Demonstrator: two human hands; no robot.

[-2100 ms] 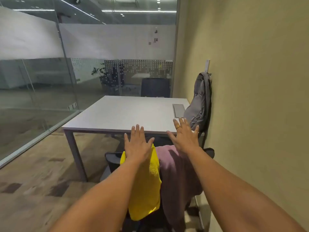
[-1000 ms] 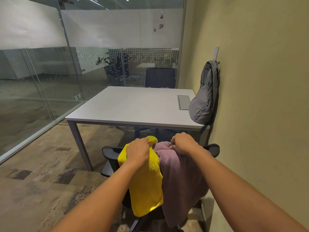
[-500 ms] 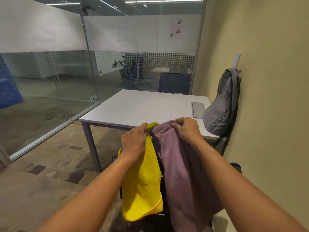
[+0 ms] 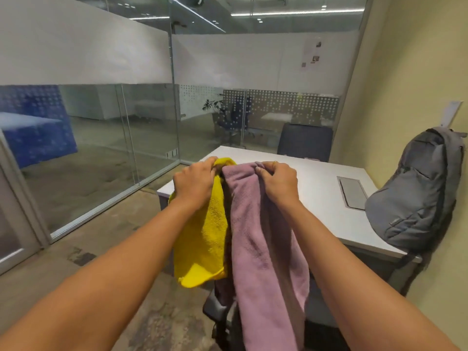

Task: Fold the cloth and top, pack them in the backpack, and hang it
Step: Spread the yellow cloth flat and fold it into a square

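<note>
— Where do the cloth and the top sit against the hands?

— Both hang in the centre of the frame, right under the hands. The yellow cloth [image 4: 202,239] drops from the left hand [image 4: 193,183], and the purple top [image 4: 263,249] drops from the right hand [image 4: 279,182]. The two pieces touch side by side, and the top reaches lower, down past the bottom edge of the frame.

— And how do the hands hold them?

— Both are closed. The left hand's fingers curl over the bunched upper edge of the cloth. The right hand pinches the gathered upper edge of the top, knuckles up. The hands are close together, level with each other, in front of the near corner of the desk [image 4: 321,198].

— The backpack?

— At the right of the frame, well apart from the hands. It is grey and hangs against the yellow wall [image 4: 405,72], its bottom resting at the right edge of the desk.

— Anything below the hands?

— A black chair [image 4: 215,307] shows at the bottom centre, partly hidden behind the top.
</note>
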